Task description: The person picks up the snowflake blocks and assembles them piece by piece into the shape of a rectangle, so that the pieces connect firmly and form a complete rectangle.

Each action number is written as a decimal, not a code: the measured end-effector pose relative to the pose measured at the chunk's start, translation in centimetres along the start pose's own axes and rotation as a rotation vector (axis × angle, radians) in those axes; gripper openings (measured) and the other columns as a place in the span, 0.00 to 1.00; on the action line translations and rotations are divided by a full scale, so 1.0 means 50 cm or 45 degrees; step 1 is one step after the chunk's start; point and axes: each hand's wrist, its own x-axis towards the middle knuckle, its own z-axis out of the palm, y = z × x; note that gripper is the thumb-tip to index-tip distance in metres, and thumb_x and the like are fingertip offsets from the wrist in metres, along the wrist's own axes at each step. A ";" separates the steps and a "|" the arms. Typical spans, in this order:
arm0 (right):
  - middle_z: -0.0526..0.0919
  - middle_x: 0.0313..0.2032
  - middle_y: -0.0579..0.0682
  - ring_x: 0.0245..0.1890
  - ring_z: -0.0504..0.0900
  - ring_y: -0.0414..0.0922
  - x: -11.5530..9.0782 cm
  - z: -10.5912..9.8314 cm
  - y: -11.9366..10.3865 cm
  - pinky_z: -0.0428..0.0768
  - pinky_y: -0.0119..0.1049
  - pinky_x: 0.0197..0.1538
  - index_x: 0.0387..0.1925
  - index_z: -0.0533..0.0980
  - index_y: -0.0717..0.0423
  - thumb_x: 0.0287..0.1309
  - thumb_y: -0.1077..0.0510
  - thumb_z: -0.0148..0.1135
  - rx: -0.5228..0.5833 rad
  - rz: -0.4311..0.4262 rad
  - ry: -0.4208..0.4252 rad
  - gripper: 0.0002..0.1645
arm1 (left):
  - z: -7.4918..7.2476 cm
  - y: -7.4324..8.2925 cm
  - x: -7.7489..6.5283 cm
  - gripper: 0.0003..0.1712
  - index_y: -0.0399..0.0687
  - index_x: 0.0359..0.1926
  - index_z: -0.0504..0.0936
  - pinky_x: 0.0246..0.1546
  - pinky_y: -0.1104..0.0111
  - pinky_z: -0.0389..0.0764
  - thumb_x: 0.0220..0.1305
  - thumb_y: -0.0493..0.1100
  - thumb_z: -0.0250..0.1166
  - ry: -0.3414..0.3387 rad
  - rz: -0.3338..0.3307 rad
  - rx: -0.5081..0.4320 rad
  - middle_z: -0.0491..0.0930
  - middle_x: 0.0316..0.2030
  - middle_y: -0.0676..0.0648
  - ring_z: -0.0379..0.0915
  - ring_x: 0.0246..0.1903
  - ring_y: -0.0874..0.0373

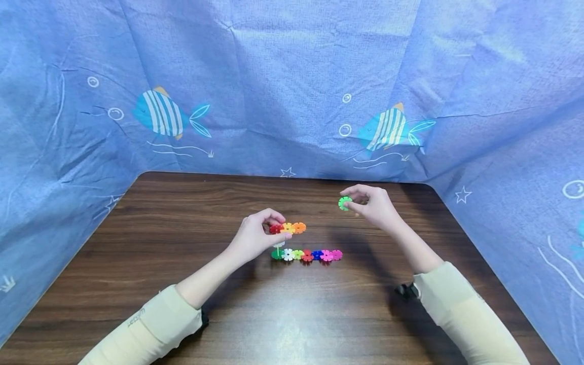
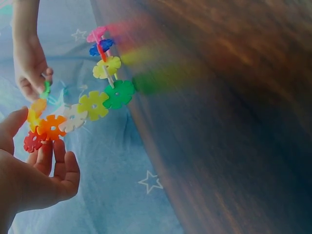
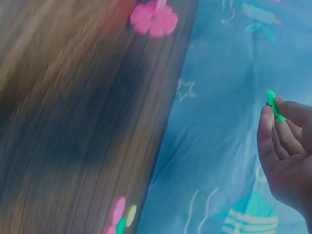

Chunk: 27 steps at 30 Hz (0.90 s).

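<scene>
My left hand (image 1: 255,235) grips the upper end of a chain of interlocking plastic flower discs, around its red disc (image 2: 34,141). Beside that sit an orange disc (image 2: 51,127) and a yellow-orange disc (image 1: 288,228). In the left wrist view, a white disc (image 2: 73,118) and a yellow-green disc (image 2: 93,105) lead down to a dark green disc (image 2: 119,94). From there the chain's lower row (image 1: 307,255) runs rightward to pink discs (image 1: 326,255). Farther right and back, my right hand (image 1: 371,203) pinches a single bright green flower disc (image 1: 344,203) between thumb and fingers, apart from the chain.
Everything is over a dark wood-grain table (image 1: 292,304). A blue cloth (image 1: 283,91) printed with fish hangs behind the table and along its sides. At the bottom of the right wrist view, a few small pink, green and yellow pieces (image 3: 118,209) show, partly cut off.
</scene>
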 end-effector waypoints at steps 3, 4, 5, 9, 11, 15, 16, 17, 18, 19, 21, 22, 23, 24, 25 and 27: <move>0.85 0.30 0.55 0.22 0.82 0.38 -0.005 0.010 -0.023 0.82 0.38 0.27 0.43 0.80 0.55 0.52 0.57 0.70 0.098 0.001 -0.031 0.16 | 0.000 -0.001 0.000 0.18 0.50 0.42 0.81 0.30 0.70 0.77 0.50 0.47 0.74 -0.013 0.015 -0.003 0.83 0.33 0.54 0.76 0.29 0.58; 0.85 0.30 0.56 0.22 0.82 0.37 -0.007 0.013 -0.031 0.82 0.39 0.27 0.43 0.80 0.57 0.52 0.58 0.69 0.122 -0.001 -0.038 0.16 | -0.001 -0.001 0.000 0.18 0.50 0.43 0.82 0.30 0.70 0.77 0.51 0.47 0.73 -0.017 0.019 0.000 0.83 0.34 0.54 0.76 0.29 0.58; 0.85 0.30 0.57 0.22 0.82 0.37 -0.009 0.016 -0.040 0.82 0.39 0.27 0.43 0.80 0.58 0.52 0.60 0.69 0.144 0.006 -0.042 0.15 | -0.001 -0.002 0.000 0.18 0.50 0.44 0.82 0.30 0.69 0.77 0.51 0.47 0.73 -0.021 0.023 0.004 0.83 0.34 0.54 0.76 0.29 0.57; 0.84 0.31 0.62 0.22 0.83 0.40 -0.023 0.025 -0.088 0.83 0.37 0.28 0.44 0.79 0.64 0.55 0.65 0.65 0.222 0.043 -0.066 0.13 | -0.003 -0.003 -0.001 0.19 0.50 0.46 0.83 0.28 0.68 0.76 0.52 0.47 0.72 -0.037 0.021 0.010 0.83 0.32 0.54 0.75 0.28 0.56; 0.84 0.32 0.63 0.22 0.84 0.46 -0.030 0.030 -0.109 0.83 0.36 0.28 0.44 0.78 0.66 0.56 0.67 0.63 0.245 0.062 -0.082 0.12 | -0.004 -0.003 -0.001 0.19 0.50 0.46 0.83 0.27 0.68 0.76 0.52 0.47 0.72 -0.041 0.012 0.009 0.82 0.30 0.54 0.74 0.26 0.57; 0.84 0.32 0.63 0.25 0.84 0.56 -0.038 0.051 -0.112 0.83 0.40 0.30 0.43 0.78 0.65 0.57 0.65 0.63 0.316 0.085 -0.117 0.12 | -0.004 -0.002 -0.002 0.17 0.53 0.44 0.84 0.26 0.68 0.76 0.52 0.47 0.72 -0.037 0.002 0.002 0.82 0.29 0.55 0.73 0.24 0.60; 0.84 0.32 0.62 0.25 0.84 0.56 -0.039 0.057 -0.106 0.83 0.40 0.30 0.43 0.78 0.64 0.57 0.64 0.64 0.338 0.087 -0.126 0.12 | -0.004 -0.002 -0.002 0.16 0.53 0.44 0.84 0.25 0.68 0.76 0.52 0.47 0.72 -0.034 0.002 0.001 0.82 0.29 0.55 0.73 0.24 0.60; 0.85 0.32 0.61 0.24 0.84 0.55 -0.039 0.064 -0.101 0.83 0.40 0.29 0.43 0.78 0.64 0.56 0.64 0.64 0.364 0.089 -0.133 0.12 | -0.003 -0.001 -0.002 0.16 0.54 0.44 0.83 0.26 0.68 0.76 0.52 0.47 0.72 -0.032 0.003 -0.004 0.82 0.29 0.55 0.74 0.25 0.61; 0.85 0.32 0.61 0.25 0.85 0.54 -0.039 0.070 -0.096 0.83 0.41 0.29 0.43 0.78 0.63 0.56 0.63 0.65 0.388 0.103 -0.141 0.12 | -0.003 0.000 -0.002 0.16 0.54 0.44 0.83 0.26 0.68 0.77 0.52 0.47 0.72 -0.030 0.004 -0.007 0.83 0.30 0.55 0.74 0.25 0.61; 0.85 0.32 0.61 0.24 0.85 0.53 -0.040 0.074 -0.098 0.83 0.40 0.29 0.42 0.78 0.63 0.55 0.64 0.65 0.404 0.106 -0.151 0.12 | -0.003 0.001 -0.003 0.16 0.54 0.44 0.83 0.26 0.68 0.77 0.53 0.47 0.72 -0.029 0.006 -0.010 0.83 0.30 0.55 0.74 0.25 0.61; 0.85 0.32 0.60 0.24 0.85 0.52 -0.040 0.084 -0.095 0.83 0.43 0.30 0.42 0.78 0.63 0.55 0.63 0.66 0.437 0.122 -0.167 0.13 | -0.003 0.003 -0.003 0.15 0.54 0.44 0.83 0.26 0.68 0.77 0.53 0.47 0.72 -0.028 0.006 -0.016 0.83 0.30 0.55 0.74 0.26 0.61; 0.85 0.32 0.60 0.24 0.85 0.53 -0.041 0.088 -0.096 0.83 0.44 0.30 0.42 0.78 0.64 0.55 0.63 0.65 0.457 0.133 -0.177 0.13 | -0.003 0.004 -0.004 0.15 0.54 0.44 0.83 0.27 0.68 0.77 0.53 0.47 0.72 -0.030 0.006 -0.016 0.83 0.31 0.55 0.74 0.26 0.61; 0.85 0.33 0.61 0.25 0.85 0.53 -0.041 0.092 -0.098 0.83 0.47 0.31 0.43 0.78 0.64 0.55 0.64 0.65 0.476 0.145 -0.186 0.13 | -0.003 0.005 -0.004 0.15 0.54 0.44 0.83 0.27 0.68 0.77 0.53 0.47 0.72 -0.031 0.007 -0.016 0.83 0.31 0.55 0.75 0.26 0.61; 0.85 0.33 0.61 0.25 0.84 0.54 -0.041 0.095 -0.099 0.82 0.49 0.32 0.43 0.78 0.65 0.55 0.64 0.65 0.494 0.160 -0.197 0.13 | -0.003 0.005 -0.004 0.16 0.54 0.44 0.83 0.27 0.69 0.77 0.53 0.47 0.72 -0.032 0.011 -0.015 0.83 0.31 0.55 0.75 0.27 0.61; 0.85 0.32 0.61 0.25 0.84 0.54 -0.041 0.099 -0.099 0.82 0.51 0.32 0.43 0.78 0.65 0.55 0.64 0.65 0.509 0.165 -0.206 0.13 | -0.002 0.006 -0.004 0.16 0.53 0.44 0.83 0.27 0.69 0.77 0.53 0.47 0.72 -0.033 0.015 -0.017 0.83 0.31 0.54 0.75 0.26 0.62; 0.85 0.33 0.60 0.25 0.84 0.53 -0.040 0.106 -0.094 0.82 0.52 0.33 0.43 0.78 0.64 0.55 0.63 0.65 0.526 0.187 -0.223 0.13 | -0.002 0.007 -0.004 0.16 0.52 0.44 0.83 0.27 0.69 0.78 0.53 0.46 0.72 -0.032 0.025 -0.017 0.84 0.32 0.54 0.75 0.27 0.62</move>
